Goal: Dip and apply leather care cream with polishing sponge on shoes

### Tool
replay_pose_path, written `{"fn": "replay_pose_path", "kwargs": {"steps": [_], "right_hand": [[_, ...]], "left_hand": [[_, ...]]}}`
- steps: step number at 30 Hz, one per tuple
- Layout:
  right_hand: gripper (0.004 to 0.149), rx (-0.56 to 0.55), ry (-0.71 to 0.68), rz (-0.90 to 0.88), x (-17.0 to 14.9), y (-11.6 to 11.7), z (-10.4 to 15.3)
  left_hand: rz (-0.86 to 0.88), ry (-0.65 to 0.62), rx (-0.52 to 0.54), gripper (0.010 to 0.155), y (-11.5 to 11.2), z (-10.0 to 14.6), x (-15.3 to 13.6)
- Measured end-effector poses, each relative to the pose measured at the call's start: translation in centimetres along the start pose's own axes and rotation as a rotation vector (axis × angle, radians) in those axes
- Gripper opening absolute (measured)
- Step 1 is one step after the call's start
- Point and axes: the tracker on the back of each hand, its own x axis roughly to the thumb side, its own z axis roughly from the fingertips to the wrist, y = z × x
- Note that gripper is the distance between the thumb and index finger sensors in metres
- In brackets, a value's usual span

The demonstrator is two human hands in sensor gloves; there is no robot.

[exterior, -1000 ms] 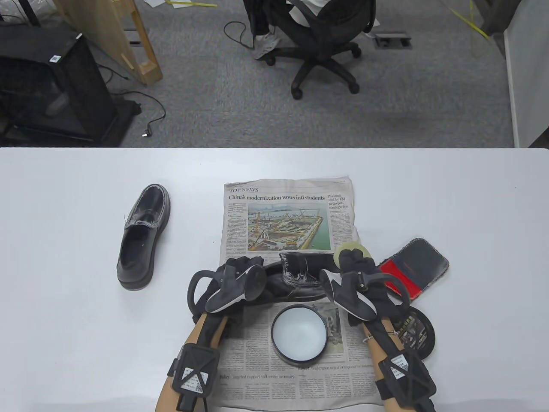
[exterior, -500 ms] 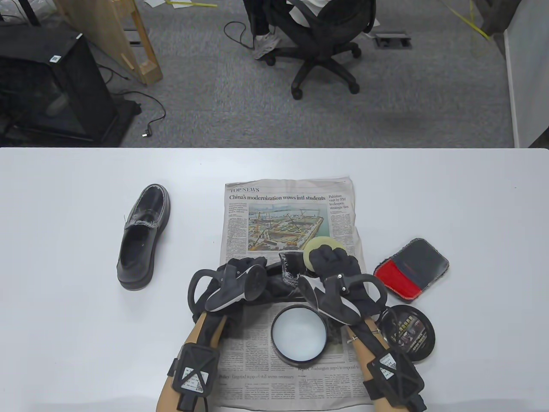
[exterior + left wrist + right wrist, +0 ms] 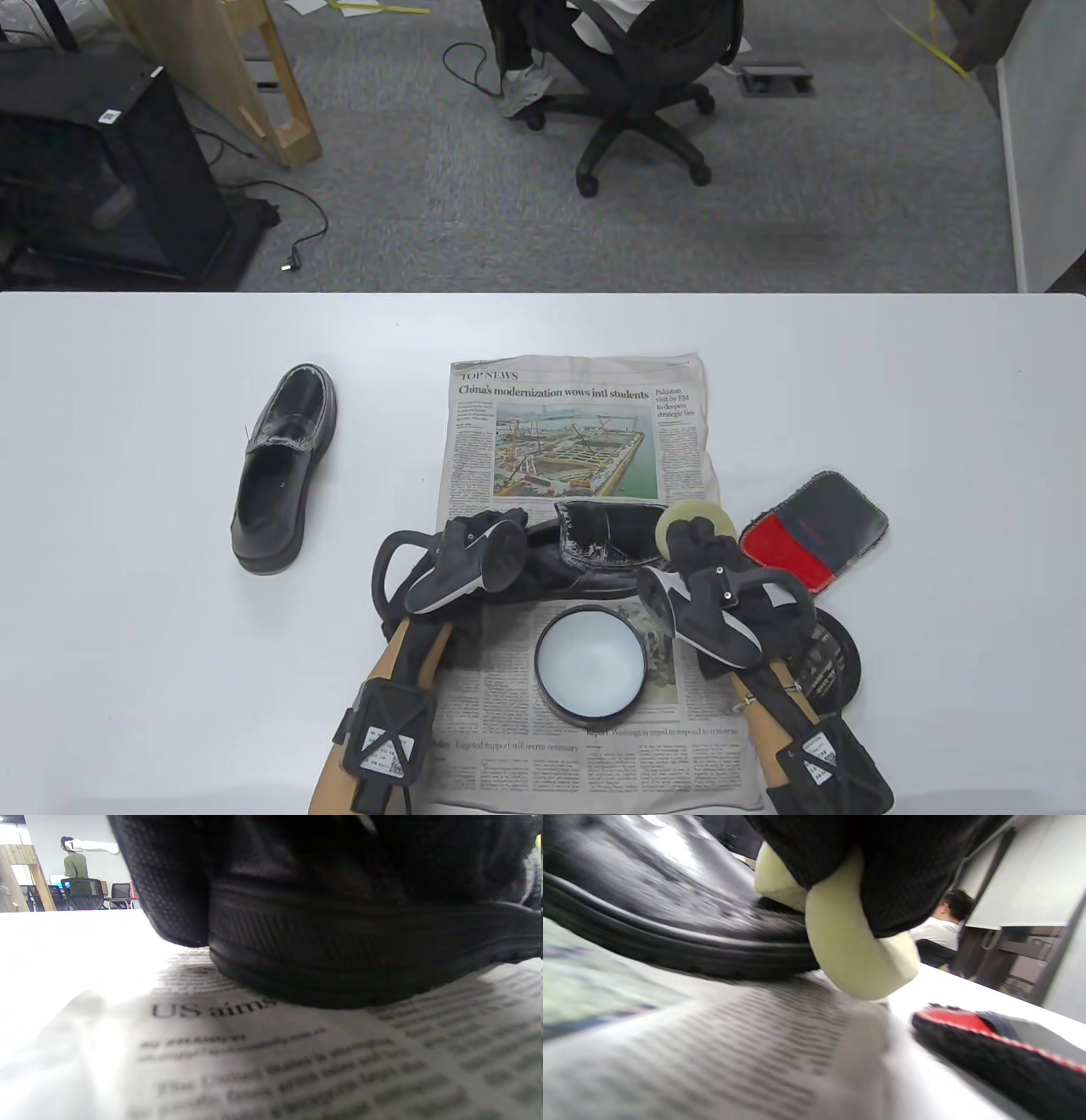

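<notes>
Applying step: right hand [image 3: 713,564] grips the sponge [image 3: 689,514] at the shoe [image 3: 594,548] end, left hand [image 3: 475,552] clamped over the other end. Next, judging by this: rub across the leather, or re-dip in the open cream tin [image 3: 591,666].

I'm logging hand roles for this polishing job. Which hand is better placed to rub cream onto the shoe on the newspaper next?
The right hand: it grips the sponge beside that shoe. The left hand rests on the shoe's other end.

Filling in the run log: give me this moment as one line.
left hand: holds shoe on newspaper | right hand: grips sponge by shoe | cream tin: open
</notes>
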Motion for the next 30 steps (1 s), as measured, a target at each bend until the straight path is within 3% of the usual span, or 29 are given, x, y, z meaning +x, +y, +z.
{"fn": "replay_pose_path", "kwargs": {"steps": [3,6,11,14,17,23,26,30], "right_hand": [[0.042,-0.051,-0.034,-0.043,1.3,-1.0,-0.5],[0.04,-0.086,0.016,-0.078,1.9,-1.1,-2.4],[0.039,0.028,0.168,-0.068,-0.3,0.7,-5.4],[0.04,0.095,0.201,-0.017,-1.9,1.7,-4.9],[0.041,0.095,0.182,-0.075,-2.7,2.0,-3.1],[0.041,0.02,-0.009,0.082,0.0,0.2,0.4],[0.04,-0.054,-0.041,0.049,1.6,-0.8,0.2],[0.04,-0.106,0.032,-0.016,2.1,-0.9,-2.6]], "left_hand": [[0.008,-0.006,0.002,0.087,-0.1,0.0,-0.1],[0.034,-0.008,-0.002,0.086,-0.2,0.0,-0.2],[0.042,0.002,-0.001,0.088,-0.2,0.0,-0.3],[0.038,0.016,-0.007,0.088,-0.2,0.0,-0.3],[0.022,0.024,-0.008,0.089,-0.1,0.0,-0.2],[0.023,0.019,-0.011,0.088,-0.2,-0.1,-0.2],[0.029,0.003,-0.018,0.087,-0.2,-0.1,-0.2],[0.011,-0.015,-0.051,0.088,-0.1,-0.2,-0.2]]}}
